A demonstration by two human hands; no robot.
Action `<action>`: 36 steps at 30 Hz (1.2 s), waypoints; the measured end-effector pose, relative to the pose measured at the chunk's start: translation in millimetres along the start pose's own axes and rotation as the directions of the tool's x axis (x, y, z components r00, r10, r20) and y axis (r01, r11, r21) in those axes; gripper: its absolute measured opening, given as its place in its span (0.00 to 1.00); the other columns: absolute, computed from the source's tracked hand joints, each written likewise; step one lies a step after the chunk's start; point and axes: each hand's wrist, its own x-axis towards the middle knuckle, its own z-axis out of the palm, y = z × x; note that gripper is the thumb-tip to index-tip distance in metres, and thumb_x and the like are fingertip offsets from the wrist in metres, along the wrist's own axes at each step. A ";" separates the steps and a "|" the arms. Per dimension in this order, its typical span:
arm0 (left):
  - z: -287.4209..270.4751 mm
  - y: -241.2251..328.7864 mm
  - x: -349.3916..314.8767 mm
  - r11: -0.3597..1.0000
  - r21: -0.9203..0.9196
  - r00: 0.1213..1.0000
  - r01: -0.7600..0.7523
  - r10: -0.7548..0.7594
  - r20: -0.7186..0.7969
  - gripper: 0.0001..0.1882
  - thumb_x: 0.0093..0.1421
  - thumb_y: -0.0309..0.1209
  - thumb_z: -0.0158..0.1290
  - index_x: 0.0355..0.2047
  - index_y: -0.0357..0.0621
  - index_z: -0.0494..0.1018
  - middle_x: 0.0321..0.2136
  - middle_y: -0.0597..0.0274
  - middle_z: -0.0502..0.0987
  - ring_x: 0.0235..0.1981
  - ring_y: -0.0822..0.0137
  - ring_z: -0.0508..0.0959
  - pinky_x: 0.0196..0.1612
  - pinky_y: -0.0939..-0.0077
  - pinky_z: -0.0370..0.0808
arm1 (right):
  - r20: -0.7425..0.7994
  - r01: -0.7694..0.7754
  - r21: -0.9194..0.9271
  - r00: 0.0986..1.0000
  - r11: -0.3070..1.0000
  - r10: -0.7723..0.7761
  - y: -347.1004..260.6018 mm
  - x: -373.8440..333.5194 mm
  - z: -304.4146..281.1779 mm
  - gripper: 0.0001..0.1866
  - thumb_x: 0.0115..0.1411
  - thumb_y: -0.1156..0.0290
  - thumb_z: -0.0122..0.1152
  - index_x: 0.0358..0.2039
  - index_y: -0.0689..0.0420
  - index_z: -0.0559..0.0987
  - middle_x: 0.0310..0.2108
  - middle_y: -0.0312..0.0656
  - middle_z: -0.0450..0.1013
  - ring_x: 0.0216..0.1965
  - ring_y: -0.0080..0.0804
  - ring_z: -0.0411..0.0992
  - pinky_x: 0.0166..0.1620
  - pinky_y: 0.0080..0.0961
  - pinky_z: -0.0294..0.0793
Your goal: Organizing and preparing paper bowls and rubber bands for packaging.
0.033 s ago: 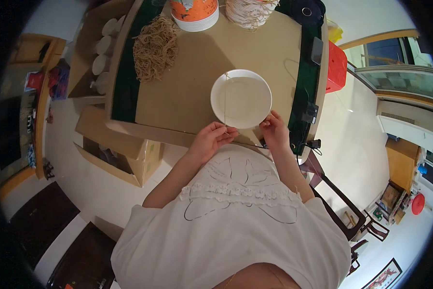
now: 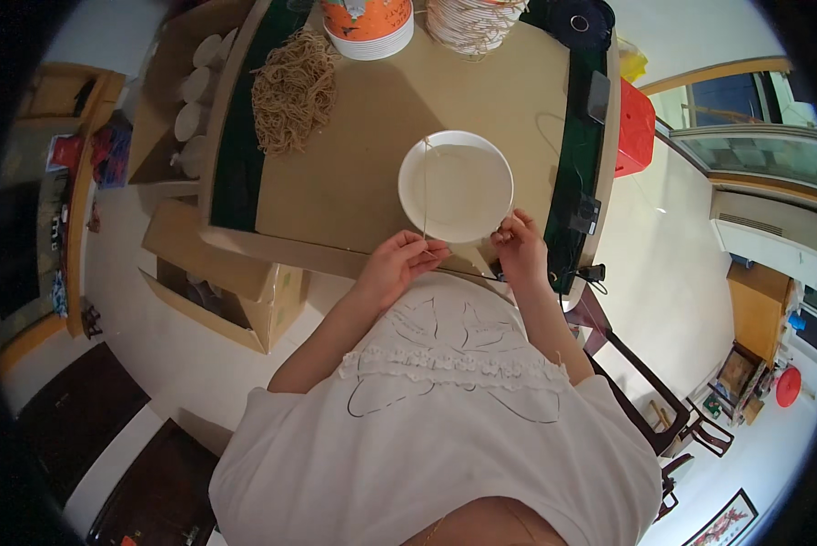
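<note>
A round white paper tub (image 2: 470, 187) sits on the table near its front edge, its opening toward me. A thin tan string (image 2: 425, 196) runs across the left part of its opening, from the far rim down to the near rim. There my left hand (image 2: 405, 260) pinches the string's near end just below the rim. My right hand (image 2: 520, 251) is closed in a pinch beside the tub's lower right rim; what its fingertips hold, if anything, is too small to make out. A tangled heap of tan string (image 2: 293, 91) lies at the far left of the table.
Behind the tub stand a stack of orange-and-white tubs (image 2: 368, 27) and a white stack draped with strings (image 2: 474, 23). A phone (image 2: 598, 96) and a black device (image 2: 584, 215) lie along the right edge. Cardboard boxes (image 2: 236, 282) stand left of the table.
My right hand has shifted very slightly, its fingertips a little apart from the rim. My left hand, the string and the tub look the same.
</note>
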 end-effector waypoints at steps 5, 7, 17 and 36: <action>-6.6 -2.3 -3.6 0.906 0.420 0.987 -0.046 0.106 -0.119 0.07 0.60 0.29 0.48 0.36 0.39 0.68 0.33 0.59 0.75 0.33 0.71 0.74 0.37 0.79 0.71 | 0.173 0.231 -0.371 0.969 0.900 -0.177 -3.9 -36.8 14.2 0.13 0.58 0.82 0.42 0.42 0.53 0.61 0.20 0.35 0.59 0.23 0.21 0.57 0.27 0.19 0.56; -4.3 -1.2 -4.2 0.768 0.630 0.966 -0.117 0.236 -0.109 0.08 0.59 0.30 0.49 0.35 0.38 0.69 0.30 0.62 0.75 0.28 0.75 0.73 0.31 0.83 0.70 | 0.320 0.316 -0.419 0.929 0.851 -0.187 -3.0 -47.2 15.7 0.13 0.58 0.83 0.42 0.42 0.53 0.61 0.21 0.35 0.59 0.23 0.21 0.56 0.27 0.18 0.55; 55.1 2.8 10.2 0.891 0.447 0.995 -0.084 0.048 0.090 0.04 0.57 0.28 0.51 0.29 0.41 0.73 0.19 0.71 0.71 0.18 0.82 0.66 0.20 0.88 0.62 | 0.446 0.473 -0.739 0.877 0.480 -0.178 18.8 -68.6 15.7 0.08 0.59 0.79 0.49 0.39 0.58 0.65 0.21 0.30 0.64 0.23 0.13 0.60 0.26 0.12 0.58; 52.8 13.2 69.3 -0.187 0.870 0.772 -0.455 0.405 0.491 0.10 0.49 0.27 0.51 0.34 0.42 0.73 0.28 0.53 0.74 0.31 0.52 0.74 0.35 0.63 0.71 | 0.270 0.392 -0.819 0.907 0.419 -0.323 -0.5 -16.5 9.8 0.04 0.55 0.73 0.58 0.30 0.59 0.75 0.21 0.31 0.71 0.24 0.15 0.68 0.26 0.12 0.66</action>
